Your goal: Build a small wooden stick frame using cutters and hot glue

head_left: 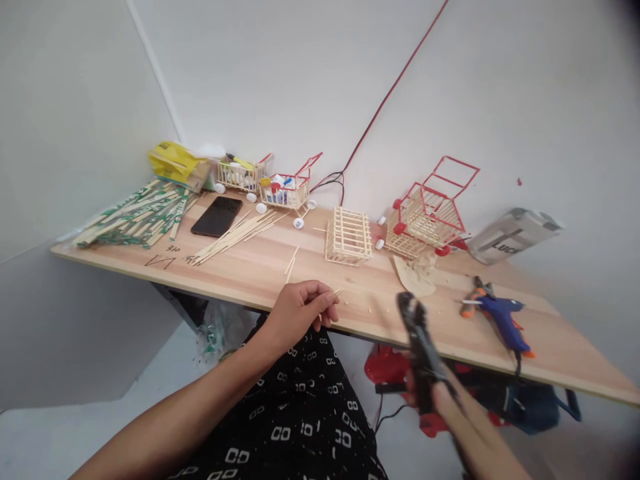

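Note:
My left hand is closed at the front edge of the table, pinching a short piece of thin wooden stick whose tip shows past the fingers. To the right, my right hand grips black-handled pliers. Their jaws point up over the table edge, apart from the left hand; motion blur hides whether the jaws meet. A few loose cut sticks lie just beyond my left hand. Behind them stands a slatted cage of glued sticks.
Miniature stick carts with red handles stand along the wall, and a larger one at right. A blue glue gun lies at right. Paper-wrapped chopsticks, a phone and bare sticks lie on the left side of the wooden table.

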Demonstrator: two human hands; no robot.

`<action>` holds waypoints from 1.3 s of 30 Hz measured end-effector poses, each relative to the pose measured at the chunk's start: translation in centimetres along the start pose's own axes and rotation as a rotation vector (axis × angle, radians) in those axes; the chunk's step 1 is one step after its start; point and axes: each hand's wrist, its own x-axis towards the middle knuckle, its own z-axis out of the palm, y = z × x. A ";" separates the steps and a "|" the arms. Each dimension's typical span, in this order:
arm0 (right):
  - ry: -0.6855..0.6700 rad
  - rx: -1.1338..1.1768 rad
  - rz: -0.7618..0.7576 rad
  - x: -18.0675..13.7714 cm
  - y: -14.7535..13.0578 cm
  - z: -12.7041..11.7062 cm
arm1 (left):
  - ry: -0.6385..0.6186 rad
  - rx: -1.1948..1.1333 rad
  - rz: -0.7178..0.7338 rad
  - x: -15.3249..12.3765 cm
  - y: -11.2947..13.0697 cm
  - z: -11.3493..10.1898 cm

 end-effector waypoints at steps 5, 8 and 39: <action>-0.260 0.146 0.024 1.8 -2.0 3.6 | -0.013 0.022 -0.010 -0.5 0.2 -0.2; -0.375 0.173 -0.011 2.3 -2.4 3.9 | -0.015 0.034 -0.023 -0.5 0.1 -0.2; -0.452 0.220 -0.096 2.6 -1.6 5.8 | -0.076 -0.055 -0.114 -0.2 -0.7 0.3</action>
